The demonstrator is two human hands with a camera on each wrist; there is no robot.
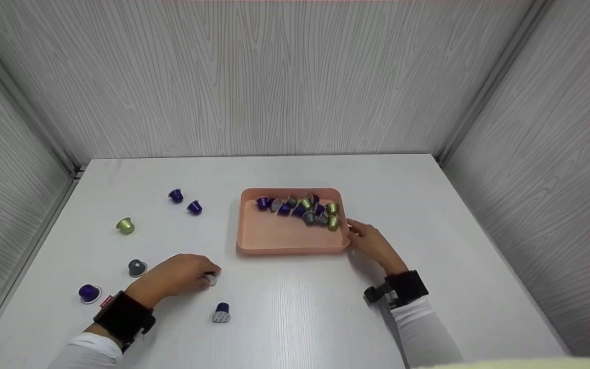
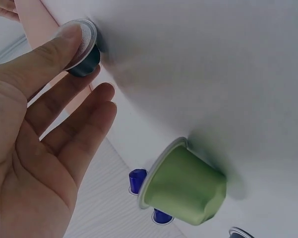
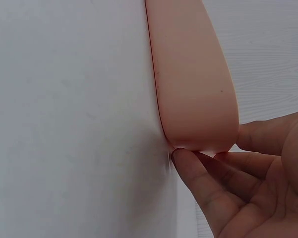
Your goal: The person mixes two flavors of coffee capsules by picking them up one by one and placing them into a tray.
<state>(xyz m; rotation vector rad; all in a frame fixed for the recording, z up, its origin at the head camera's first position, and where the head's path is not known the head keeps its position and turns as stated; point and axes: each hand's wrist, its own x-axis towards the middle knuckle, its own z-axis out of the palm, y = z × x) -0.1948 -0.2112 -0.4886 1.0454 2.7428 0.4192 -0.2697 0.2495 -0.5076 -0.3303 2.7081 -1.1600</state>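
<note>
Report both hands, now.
Left hand: fingers pinching a dark coffee capsule on the table.
Right hand: fingers gripping the corner of the pink tray.

Free room: bare bench (image 1: 285, 307) between both hands, and right of tray (image 1: 254, 238).
Obstacles: loose capsules (image 1: 185, 201) scattered left; walls on three sides.
</note>
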